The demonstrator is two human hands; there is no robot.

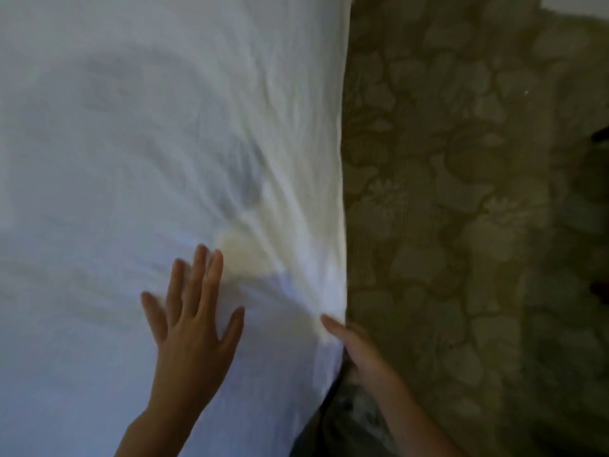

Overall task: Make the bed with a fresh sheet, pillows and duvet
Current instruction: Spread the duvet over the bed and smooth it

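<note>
A white sheet (131, 143) covers the bed and fills the left two thirds of the head view. Creases fan out across it from the bed's right edge. My left hand (192, 328) lies flat on the sheet with its fingers spread, holding nothing. My right hand (357, 349) is at the bed's right edge, where the creases meet. Its thumb rests on top of the sheet and its fingers are hidden below the edge, gripping the fabric. The picture is blurred by motion.
An olive carpet with a pale flower pattern (478, 225) runs along the right side of the bed. Something dark (333, 420) shows below the bed's edge beside my right wrist; I cannot make out what it is.
</note>
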